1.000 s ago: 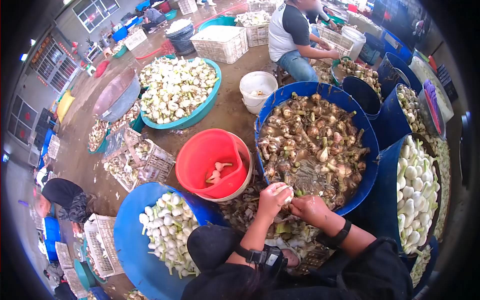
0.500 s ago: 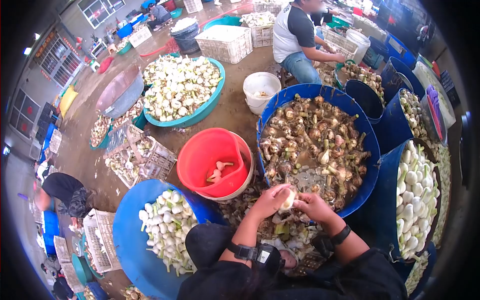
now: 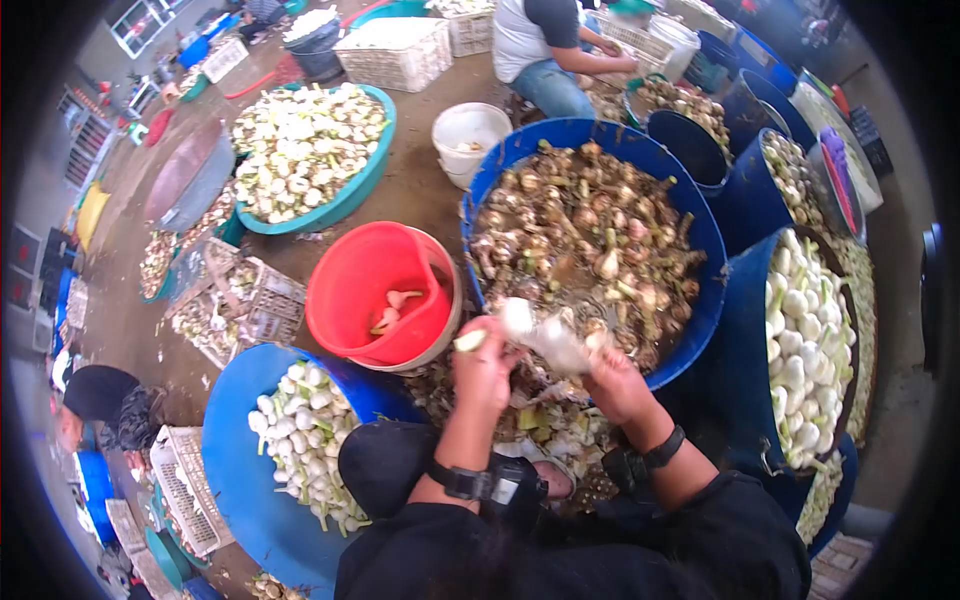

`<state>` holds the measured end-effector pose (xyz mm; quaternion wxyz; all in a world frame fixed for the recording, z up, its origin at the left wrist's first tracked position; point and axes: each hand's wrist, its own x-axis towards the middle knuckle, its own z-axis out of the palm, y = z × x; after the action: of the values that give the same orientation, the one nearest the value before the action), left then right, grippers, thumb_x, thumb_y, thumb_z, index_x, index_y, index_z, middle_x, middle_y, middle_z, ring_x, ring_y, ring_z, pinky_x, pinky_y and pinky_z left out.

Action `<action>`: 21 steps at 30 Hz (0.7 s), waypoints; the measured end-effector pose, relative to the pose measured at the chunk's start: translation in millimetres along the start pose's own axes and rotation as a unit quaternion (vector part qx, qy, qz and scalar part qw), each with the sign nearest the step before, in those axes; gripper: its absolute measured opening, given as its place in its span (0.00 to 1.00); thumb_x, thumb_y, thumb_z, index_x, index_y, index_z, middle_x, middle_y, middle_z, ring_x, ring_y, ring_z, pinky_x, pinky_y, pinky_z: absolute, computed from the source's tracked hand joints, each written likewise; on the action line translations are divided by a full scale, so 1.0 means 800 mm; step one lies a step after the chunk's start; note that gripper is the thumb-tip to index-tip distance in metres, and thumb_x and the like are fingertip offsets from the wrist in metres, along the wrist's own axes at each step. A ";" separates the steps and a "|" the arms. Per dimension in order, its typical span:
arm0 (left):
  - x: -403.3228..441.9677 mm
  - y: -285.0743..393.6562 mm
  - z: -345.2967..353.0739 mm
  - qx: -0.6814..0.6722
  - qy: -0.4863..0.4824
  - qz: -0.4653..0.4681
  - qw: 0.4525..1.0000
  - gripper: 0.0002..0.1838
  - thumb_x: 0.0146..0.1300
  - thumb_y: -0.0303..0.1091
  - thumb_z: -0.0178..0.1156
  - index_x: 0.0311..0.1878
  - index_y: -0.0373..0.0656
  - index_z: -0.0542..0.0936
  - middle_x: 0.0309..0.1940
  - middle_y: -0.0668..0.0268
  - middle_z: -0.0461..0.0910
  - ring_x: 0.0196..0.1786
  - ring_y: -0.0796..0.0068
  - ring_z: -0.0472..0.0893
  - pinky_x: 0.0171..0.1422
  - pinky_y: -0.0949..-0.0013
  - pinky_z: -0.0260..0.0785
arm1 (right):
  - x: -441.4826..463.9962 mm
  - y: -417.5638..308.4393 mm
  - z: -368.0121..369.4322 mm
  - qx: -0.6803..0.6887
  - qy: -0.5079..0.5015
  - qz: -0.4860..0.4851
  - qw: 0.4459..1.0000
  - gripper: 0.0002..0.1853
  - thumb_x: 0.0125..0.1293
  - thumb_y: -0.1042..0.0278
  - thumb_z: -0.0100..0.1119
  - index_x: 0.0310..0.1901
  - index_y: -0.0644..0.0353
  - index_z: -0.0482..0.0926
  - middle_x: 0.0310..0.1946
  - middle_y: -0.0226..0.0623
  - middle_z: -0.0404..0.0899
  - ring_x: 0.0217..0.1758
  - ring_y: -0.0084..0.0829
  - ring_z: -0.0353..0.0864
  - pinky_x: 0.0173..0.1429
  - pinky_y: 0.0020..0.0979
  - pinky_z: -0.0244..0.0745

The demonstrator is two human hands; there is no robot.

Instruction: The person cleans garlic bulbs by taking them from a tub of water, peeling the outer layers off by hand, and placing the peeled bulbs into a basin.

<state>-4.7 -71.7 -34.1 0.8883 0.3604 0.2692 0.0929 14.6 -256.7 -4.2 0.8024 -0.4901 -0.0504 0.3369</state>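
My left hand (image 3: 484, 375) is closed round a garlic bulb (image 3: 516, 316); its white head shows above the fingers and the pale stem end sticks out on the left. My right hand (image 3: 617, 383), a little apart, pinches a whitish strip of garlic skin (image 3: 562, 344), blurred by motion. Both hands are over the near rim of a blue tub (image 3: 716, 318) of unpeeled brown garlic in murky water. Loose peelings (image 3: 560, 425) lie below them.
A red bucket (image 3: 350, 260) with a few bulbs stands left of the hands. Peeled garlic fills a blue basin (image 3: 240, 450) at lower left and a blue barrel (image 3: 735, 370) at right. A person (image 3: 545, 60) sits across the tub beside a white bucket (image 3: 470, 135).
My hands have moved apart, the right one to the right, drawing pale skin away from the bulb. The bulb now shows in my left hand. The whole view has shifted.
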 end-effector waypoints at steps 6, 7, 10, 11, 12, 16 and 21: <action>-0.004 0.029 -0.002 -0.088 0.052 -0.091 0.991 0.20 0.61 0.53 0.53 0.40 0.44 0.76 0.31 0.69 0.80 0.28 0.81 0.79 0.22 0.80 0.67 | -0.037 -0.060 0.002 0.110 0.073 -0.176 0.975 0.18 0.64 0.62 0.47 0.52 0.61 0.67 0.48 0.41 0.75 0.47 0.36 0.77 0.42 0.32 0.74; -0.008 0.029 0.004 -0.085 0.066 -0.099 0.989 0.20 0.62 0.53 0.52 0.40 0.44 0.76 0.31 0.69 0.80 0.28 0.81 0.78 0.21 0.81 0.65 | -0.037 -0.066 -0.007 0.171 0.096 -0.198 0.960 0.18 0.65 0.61 0.44 0.52 0.61 0.67 0.48 0.43 0.75 0.47 0.38 0.77 0.43 0.37 0.76; 0.008 0.028 -0.027 -0.118 0.102 -0.131 0.979 0.20 0.59 0.55 0.52 0.43 0.49 0.75 0.30 0.69 0.79 0.23 0.79 0.76 0.12 0.80 0.55 | -0.031 -0.081 -0.008 0.317 0.169 -0.191 0.913 0.18 0.66 0.54 0.40 0.48 0.58 0.70 0.40 0.39 0.77 0.35 0.39 0.78 0.39 0.39 0.74; 0.010 0.028 -0.037 -0.127 0.093 -0.139 0.978 0.18 0.60 0.53 0.51 0.43 0.49 0.75 0.29 0.69 0.79 0.21 0.79 0.75 0.12 0.80 0.54 | -0.024 -0.067 -0.016 0.214 0.123 -0.184 0.951 0.16 0.66 0.56 0.41 0.45 0.57 0.73 0.36 0.38 0.77 0.32 0.37 0.77 0.39 0.38 0.74; 0.006 0.032 -0.033 -0.139 0.109 -0.137 0.975 0.16 0.61 0.49 0.50 0.42 0.48 0.75 0.29 0.68 0.79 0.19 0.79 0.73 0.11 0.80 0.54 | -0.021 -0.058 -0.030 -0.265 0.021 -0.182 0.947 0.14 0.64 0.58 0.47 0.41 0.58 0.75 0.32 0.37 0.77 0.32 0.35 0.77 0.39 0.36 0.74; -0.009 0.048 -0.026 -0.193 0.115 0.003 0.974 0.13 0.60 0.44 0.52 0.39 0.45 0.75 0.26 0.68 0.77 0.16 0.81 0.70 0.11 0.80 0.54 | 0.002 -0.032 0.035 -0.619 -0.073 -0.034 0.782 0.24 0.56 0.46 0.57 0.45 0.57 0.78 0.38 0.45 0.79 0.43 0.46 0.77 0.47 0.40 0.71; -0.063 0.140 -0.109 -0.355 0.101 0.374 0.851 0.24 0.60 0.53 0.49 0.37 0.36 0.73 0.23 0.63 0.75 0.21 0.77 0.70 0.26 0.74 0.66 | 0.094 -0.002 -0.075 -0.057 0.414 0.077 0.905 0.14 0.62 0.59 0.54 0.43 0.61 0.74 0.34 0.37 0.76 0.32 0.30 0.73 0.40 0.33 0.69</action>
<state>-91.0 42.3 11.9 0.8220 0.0828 0.1509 0.5428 98.0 -258.0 -52.4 0.6931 -0.6327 0.3056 0.1609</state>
